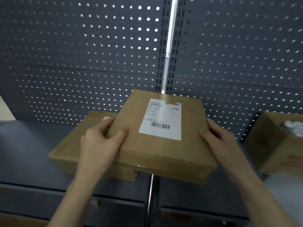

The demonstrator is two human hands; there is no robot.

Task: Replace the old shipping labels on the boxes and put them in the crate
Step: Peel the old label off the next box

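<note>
Flat brown cardboard box (pixel 164 145) bearing a white barcoded shipping label (pixel 161 119), gripped at its side edges by the left hand (pixel 100 143) and right hand (pixel 220 138), thumbs on top, overlapping a second flat brown box (pixel 72 149) on the grey metal shelf (pixel 24 153).

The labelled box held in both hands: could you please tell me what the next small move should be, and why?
Probably set the box down on the shelf, freeing a hand to peel the label. The left hand and right hand both grip its side edges, the label lies whole on top, and no crate is in view.
</note>
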